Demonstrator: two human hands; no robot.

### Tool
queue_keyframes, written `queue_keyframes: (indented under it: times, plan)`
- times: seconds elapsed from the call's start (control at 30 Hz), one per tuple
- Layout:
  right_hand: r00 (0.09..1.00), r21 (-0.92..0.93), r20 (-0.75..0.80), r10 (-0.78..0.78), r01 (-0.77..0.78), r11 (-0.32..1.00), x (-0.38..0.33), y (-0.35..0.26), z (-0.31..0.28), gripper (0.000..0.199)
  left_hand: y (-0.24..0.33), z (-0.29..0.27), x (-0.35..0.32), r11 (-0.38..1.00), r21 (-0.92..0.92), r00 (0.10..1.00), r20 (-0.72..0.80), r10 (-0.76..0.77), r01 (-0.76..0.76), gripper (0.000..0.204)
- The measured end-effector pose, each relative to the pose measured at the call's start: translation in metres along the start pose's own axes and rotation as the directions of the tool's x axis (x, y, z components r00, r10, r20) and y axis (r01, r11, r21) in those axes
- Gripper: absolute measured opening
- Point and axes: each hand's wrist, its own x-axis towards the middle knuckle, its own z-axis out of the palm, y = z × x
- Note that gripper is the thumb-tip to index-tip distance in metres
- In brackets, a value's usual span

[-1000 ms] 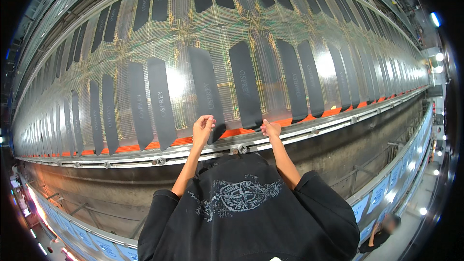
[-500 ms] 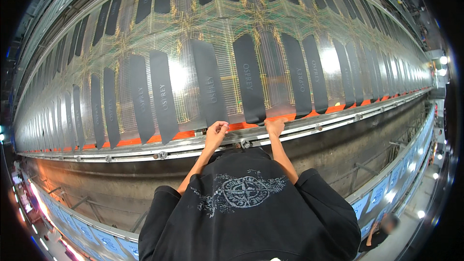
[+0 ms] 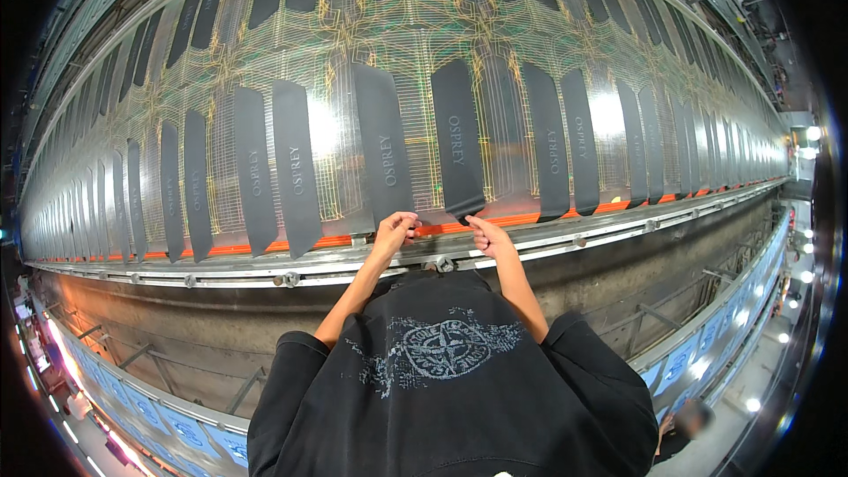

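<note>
A dark grey fabric strip (image 3: 455,124) with pale print lies on the long table in front of me. Its near end curls up off the surface, and my right hand (image 3: 488,237) pinches the corner. To its left, a similar dark strip (image 3: 378,115) lies flat. My left hand (image 3: 394,237) is at that strip's near end, thumb and fingers drawn together. Whatever sits between those fingertips, if anything, is too small to make out. Both hands hover by the orange band (image 3: 437,230) along the table's near edge.
Several more dark strips (image 3: 294,168) run in rows along the shiny table, over yellow and green line markings. A metal rail (image 3: 521,246) with bolts borders its near side. Behind me stands another table with blue printed pieces (image 3: 181,424); a person (image 3: 680,433) is at lower right.
My right hand has drawn back slightly to the left and now lifts the strip's near corner, which lay flat before. My left hand has hardly moved.
</note>
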Motion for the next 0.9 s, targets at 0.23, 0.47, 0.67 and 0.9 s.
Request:
queue_keyframes:
  times: [0.23, 0.47, 0.67, 0.9]
  plan:
    - [0.976, -0.086, 0.066, -0.206, 0.211, 0.974, -0.016, 0.002, 0.012, 0.021, 0.016, 0.047, 0.039, 0.889, 0.038, 0.864, 0.218, -0.453, 0.457, 0.073]
    - [0.911, -0.008, 0.190, -0.366, 0.374, 0.927, -0.062, -0.021, 0.028, 0.023, 0.005, 0.088, 0.081, 0.674, -0.389, 0.777, 0.267, -0.570, 0.628, 0.042]
    - [0.832, 0.128, 0.192, -0.521, 0.505, 0.854, -0.068, -0.071, 0.063, 0.024, 0.056, 0.099, 0.089, 0.525, -0.728, 0.889, 0.274, -0.368, 0.442, 0.032]
    - [0.296, 0.070, 0.567, -0.768, 0.912, 0.404, -0.268, -0.160, 0.190, 0.016, 0.295, 0.100, -0.088, 0.677, -0.541, 0.820, -0.039, 0.572, -0.498, 0.016]
